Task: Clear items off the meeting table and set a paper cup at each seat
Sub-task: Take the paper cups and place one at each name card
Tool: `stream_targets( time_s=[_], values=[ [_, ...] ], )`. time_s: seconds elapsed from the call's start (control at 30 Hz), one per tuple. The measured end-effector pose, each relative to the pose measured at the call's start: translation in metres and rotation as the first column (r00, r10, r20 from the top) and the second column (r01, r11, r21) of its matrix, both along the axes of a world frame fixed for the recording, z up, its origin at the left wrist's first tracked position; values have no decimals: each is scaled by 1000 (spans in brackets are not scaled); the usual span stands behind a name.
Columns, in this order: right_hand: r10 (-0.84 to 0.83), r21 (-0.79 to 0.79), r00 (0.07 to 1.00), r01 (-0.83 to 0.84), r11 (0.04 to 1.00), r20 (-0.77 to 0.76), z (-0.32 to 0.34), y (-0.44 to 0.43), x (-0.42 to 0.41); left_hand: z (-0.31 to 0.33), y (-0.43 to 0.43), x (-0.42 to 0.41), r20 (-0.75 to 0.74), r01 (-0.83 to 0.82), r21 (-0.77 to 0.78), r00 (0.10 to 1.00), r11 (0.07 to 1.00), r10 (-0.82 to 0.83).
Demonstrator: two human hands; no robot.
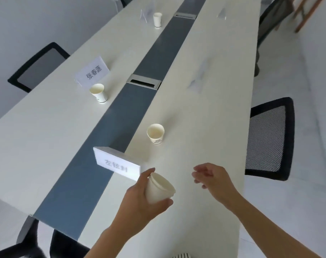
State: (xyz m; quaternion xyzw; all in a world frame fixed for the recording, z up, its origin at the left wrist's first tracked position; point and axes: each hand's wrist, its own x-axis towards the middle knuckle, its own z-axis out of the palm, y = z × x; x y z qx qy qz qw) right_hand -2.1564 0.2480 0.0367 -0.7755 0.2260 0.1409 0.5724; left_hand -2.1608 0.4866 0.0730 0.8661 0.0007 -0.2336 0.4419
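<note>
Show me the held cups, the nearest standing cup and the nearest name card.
held cups (pixel 158 190): head view, side wall of the stack.
nearest standing cup (pixel 155 137): head view, outer wall.
nearest name card (pixel 117 164): head view, printed face.

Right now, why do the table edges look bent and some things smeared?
Head view: the wide-angle lens bows the table edges; motion blur smears the right hand and the near name card, while the far name card reads clearly; lighting is soft.

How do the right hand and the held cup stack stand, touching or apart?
Apart. The head view shows bare table between the right hand and the cup stack, which only the left hand grips.
</note>
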Motion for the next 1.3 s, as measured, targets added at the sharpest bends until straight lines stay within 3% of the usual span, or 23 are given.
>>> stream_targets(
  time_s=[0.1, 0.37, 0.6, 0.8, 1.07, 1.3],
  values=[
    [-45, 75, 999, 45, 996, 4, 25, -28, -71, 9, -42, -39, 23, 71, -4, 997, 997, -71],
    [-96, 93, 994, 101, 991, -53, 40, -123, -235, 5, -162, -159, 13, 276, -58, 961, 959, -276],
    [-248, 21, 969, 248, 969, 13, 56, -201, -314, 19, -267, -208, 129, 570, -53, 818, 820, -560],
    [-348, 70, 937, 346, 936, 20, 60, -262, -320, 33, -343, -204, 173, 738, 9, 663, 675, -728],
    [-413, 59, 910, 410, 910, 39, 53, -372, -263, 21, -463, -137, 127, 746, -104, 666, 657, -735],
    [-438, -50, 890, 447, 893, 127, 74, -452, -181, 40, -556, -49, 108, 765, -103, 644, 635, -758]
  ],
)
